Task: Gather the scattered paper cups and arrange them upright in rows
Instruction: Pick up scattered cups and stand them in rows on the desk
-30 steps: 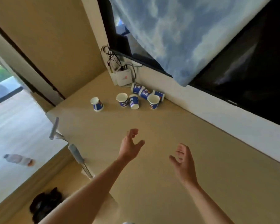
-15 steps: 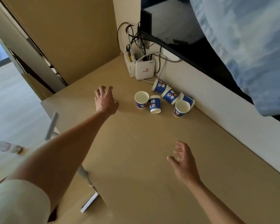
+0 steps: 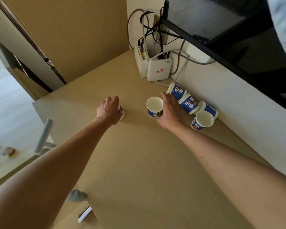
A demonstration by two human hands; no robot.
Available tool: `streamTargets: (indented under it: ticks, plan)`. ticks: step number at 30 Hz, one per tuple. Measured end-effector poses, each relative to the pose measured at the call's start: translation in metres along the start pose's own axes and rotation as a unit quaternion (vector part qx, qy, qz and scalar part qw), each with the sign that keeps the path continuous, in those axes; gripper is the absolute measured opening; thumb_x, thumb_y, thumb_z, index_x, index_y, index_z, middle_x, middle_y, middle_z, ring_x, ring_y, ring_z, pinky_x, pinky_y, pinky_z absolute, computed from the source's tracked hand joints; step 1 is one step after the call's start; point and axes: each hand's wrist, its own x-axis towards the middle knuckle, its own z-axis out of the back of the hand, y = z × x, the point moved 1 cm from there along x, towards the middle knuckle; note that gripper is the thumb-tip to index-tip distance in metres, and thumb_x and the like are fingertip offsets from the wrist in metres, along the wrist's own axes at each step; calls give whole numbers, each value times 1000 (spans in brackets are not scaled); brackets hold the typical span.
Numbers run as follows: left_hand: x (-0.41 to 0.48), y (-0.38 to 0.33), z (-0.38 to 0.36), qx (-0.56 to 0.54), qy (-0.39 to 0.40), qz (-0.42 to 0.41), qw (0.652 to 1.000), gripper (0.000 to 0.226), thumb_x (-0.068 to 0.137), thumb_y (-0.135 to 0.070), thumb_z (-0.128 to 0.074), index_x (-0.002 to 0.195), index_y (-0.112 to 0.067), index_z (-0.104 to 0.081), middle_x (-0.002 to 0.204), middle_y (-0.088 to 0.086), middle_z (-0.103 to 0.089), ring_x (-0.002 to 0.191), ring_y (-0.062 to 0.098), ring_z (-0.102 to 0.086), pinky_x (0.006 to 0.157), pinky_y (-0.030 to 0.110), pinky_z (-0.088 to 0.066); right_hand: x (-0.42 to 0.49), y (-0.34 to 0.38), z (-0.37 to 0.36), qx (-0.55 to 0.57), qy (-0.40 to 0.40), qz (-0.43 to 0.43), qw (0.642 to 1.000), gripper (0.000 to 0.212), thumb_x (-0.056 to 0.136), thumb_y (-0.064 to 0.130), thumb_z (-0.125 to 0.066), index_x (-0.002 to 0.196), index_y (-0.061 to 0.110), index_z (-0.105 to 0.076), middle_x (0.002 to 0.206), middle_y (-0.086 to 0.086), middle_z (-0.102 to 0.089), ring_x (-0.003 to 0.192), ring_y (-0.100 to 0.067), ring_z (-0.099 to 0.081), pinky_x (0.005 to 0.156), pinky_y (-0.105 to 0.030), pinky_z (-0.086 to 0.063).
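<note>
Several blue-and-white paper cups sit near the wall on the tan table. My left hand curls over a lone cup from above; only a sliver of that cup shows. My right hand reaches palm down between an upright cup and three cups lying on their sides. It covers the spot where an upside-down cup stood, and whether it holds that cup is hidden. Another upright cup stands just right of my right wrist.
A white router, a white box and tangled cables stand in the back corner. A dark screen overhangs the white wall. The table's left edge drops to the floor, where a grey metal bar and a bottle lie.
My left hand has closed down over the lone cup. My right hand moved from the table's middle forward to the cluster of cups, covering the upside-down one. The camera moved closer.
</note>
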Motion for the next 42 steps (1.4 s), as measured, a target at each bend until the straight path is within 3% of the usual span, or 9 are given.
streamTargets:
  ticks: [4, 10, 16, 23, 25, 32, 35, 39, 42]
  plan:
    - [-19, -7, 6, -115, -10, 43, 992, 51, 79, -38, -74, 119, -18, -49, 108, 13, -57, 95, 37, -60, 78, 43, -55, 29, 2, -15, -69, 49, 38, 996, 111, 70, 35, -86, 155, 17, -17, 150, -8, -38, 141, -30, -35, 115, -47, -33]
    - [-63, -21, 14, -222, -34, 102, 969, 52, 75, -46, -76, 106, -14, -49, 95, 4, -57, 86, 27, -53, 67, 33, -42, 22, 5, -26, -125, 51, 83, 987, 84, 77, 37, -81, 147, 22, -37, 144, -4, -51, 135, -27, -45, 114, -46, -30]
    - [-123, -48, 15, -438, -9, 185, 880, 52, 77, -57, -70, 105, -16, -56, 98, 2, -64, 81, 15, -61, 57, 25, -41, -66, -18, 9, 75, -60, 19, 995, 71, 75, 35, -81, 137, 19, -50, 133, -3, -58, 122, -26, -55, 98, -41, -46]
    - [-213, -127, -12, -618, 197, 111, 753, 42, 79, -26, -79, 108, -10, -53, 86, 0, -62, 55, 3, -54, 65, 24, -41, -227, -101, 57, 213, -104, -193, 952, 67, 60, 48, -80, 112, 26, -45, 108, 9, -63, 97, -20, -63, 85, -36, -51]
    - [-242, -156, -23, -622, 270, 77, 731, 49, 75, -20, -78, 116, -5, -55, 92, 2, -66, 65, 7, -60, 72, 26, -43, -272, -128, 70, 235, -116, -231, 937, 67, 57, 46, -82, 111, 29, -46, 108, 11, -62, 97, -18, -62, 84, -34, -51]
    - [-350, -249, -51, -509, 402, -94, 755, 68, 56, -24, -78, 117, 2, -60, 105, 20, -66, 93, 24, -60, 90, 38, -46, -427, -199, 93, 279, -217, -324, 878, 69, 60, 31, -84, 120, 39, -50, 119, 17, -59, 104, -8, -58, 77, -15, -41]
    - [-396, -282, -68, -461, 391, -145, 783, 67, 54, -14, -80, 117, -5, -58, 108, 17, -68, 91, 21, -63, 82, 31, -50, -486, -222, 99, 297, -244, -338, 859, 72, 66, 24, -88, 127, 34, -52, 122, 15, -59, 106, -5, -57, 76, -1, -39]
    - [-467, -323, -98, -423, 363, -221, 800, 66, 53, -8, -84, 112, -12, -54, 98, -1, -67, 80, 3, -65, 68, 15, -52, -571, -251, 106, 337, -267, -360, 828, 79, 63, 32, -86, 131, 36, -45, 116, 27, -59, 101, 12, -57, 76, -1, -42]
    - [-533, -353, -124, -389, 354, -268, 807, 65, 61, 1, -87, 115, -10, -53, 104, 2, -66, 86, 9, -64, 69, 13, -51, -638, -282, 113, 344, -294, -369, 812, 71, 61, 35, -85, 121, 37, -48, 109, 22, -64, 100, 6, -60, 75, -4, -44]
